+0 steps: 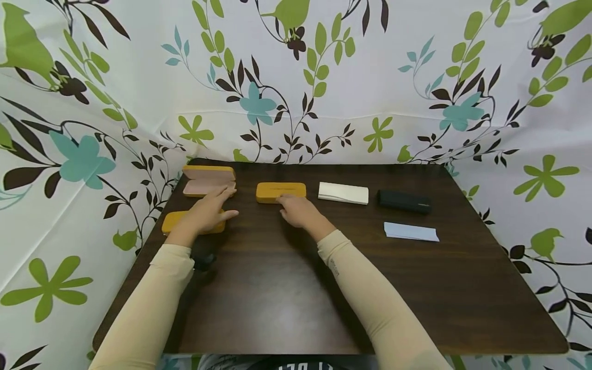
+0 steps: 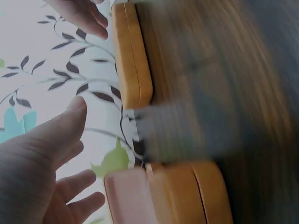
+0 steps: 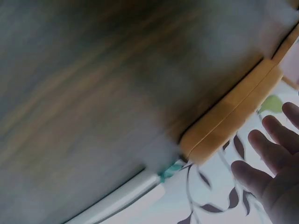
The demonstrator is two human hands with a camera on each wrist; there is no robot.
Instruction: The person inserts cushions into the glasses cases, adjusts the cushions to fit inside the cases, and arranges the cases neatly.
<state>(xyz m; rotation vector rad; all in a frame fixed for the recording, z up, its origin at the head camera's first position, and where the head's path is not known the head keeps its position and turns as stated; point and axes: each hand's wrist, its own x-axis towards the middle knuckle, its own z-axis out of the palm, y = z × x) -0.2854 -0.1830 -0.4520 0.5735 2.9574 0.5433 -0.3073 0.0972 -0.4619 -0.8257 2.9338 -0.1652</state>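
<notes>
An orange-yellow glasses case [image 1: 172,222], closed, lies at the left of the table under my left hand [image 1: 202,215]. That hand has its fingers spread and holds nothing; whether it touches the case is unclear. Just behind it stands an open glasses case [image 1: 203,186] with a pink lining [image 2: 128,196]. My right hand [image 1: 300,211] is at the front edge of a closed orange-yellow glasses case [image 1: 273,192] in the middle. In the right wrist view its fingers [image 3: 264,151] are loosely extended and hold nothing, beside the case [image 3: 229,112]. Contact there cannot be made out.
Right of the middle case lie a white flat case or pouch [image 1: 343,193] and a black case [image 1: 404,201]. A folded pale blue cloth or paper [image 1: 410,232] lies in front of the black one. A leaf-patterned curtain [image 1: 296,128] hangs behind the dark wooden table [image 1: 287,298].
</notes>
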